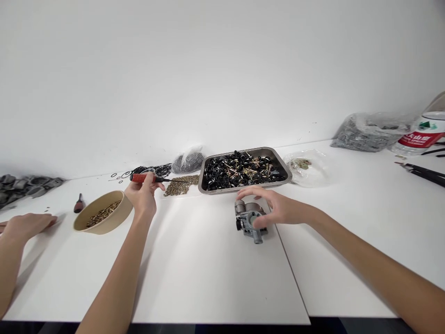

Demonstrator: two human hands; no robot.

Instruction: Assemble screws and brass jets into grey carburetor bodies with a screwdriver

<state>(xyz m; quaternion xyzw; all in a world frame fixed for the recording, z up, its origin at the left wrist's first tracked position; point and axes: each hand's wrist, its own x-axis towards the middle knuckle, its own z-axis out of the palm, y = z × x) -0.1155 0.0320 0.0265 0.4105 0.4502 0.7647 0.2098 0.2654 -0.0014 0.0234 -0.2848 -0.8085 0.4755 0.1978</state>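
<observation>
My left hand [143, 195] is closed around the red handle of a screwdriver [140, 177], whose dark shaft points right over a spread of small brass-coloured parts [181, 185]. On the white table, a grey metal carburetor [256, 235] sits under my right hand [274, 206]. The fingers curve over its far side and the thumb lies across its front, so part of the body is hidden. A black knob shows on the carburetor's left side.
Behind stands a metal tray [202, 185] of black parts and screws. Leftward are a tan bowl [116, 220] of brass parts, another screwdriver [79, 204] and another person's hand [29, 226]. Plastic bags [361, 132], a bottle [422, 134] and black-handled pliers [426, 175] lie right. A table seam runs beside the carburetor.
</observation>
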